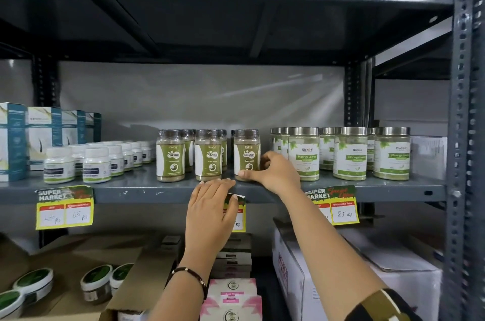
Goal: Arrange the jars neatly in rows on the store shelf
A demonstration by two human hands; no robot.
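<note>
Three rows of green-labelled Gaska jars stand mid-shelf: front jars at left [170, 155], middle [208, 154] and right [246, 154], with more behind them. My right hand [273, 172] wraps the lower right side of the rightmost Gaska jar, thumb along its base at the shelf edge. My left hand [212, 209] lies flat against the front lip of the grey shelf [131, 193], fingers over a price tag [237, 211], holding nothing. Moringa jars with steel lids [350, 154] stand in rows just right of my right hand.
Small white-lidded jars [95, 165] and teal boxes [15, 142] fill the shelf's left part. A perforated upright post [463, 136] bounds the right. Below are cardboard boxes with round tins [95, 282], pink boxes [231, 297] and a white carton [393, 281].
</note>
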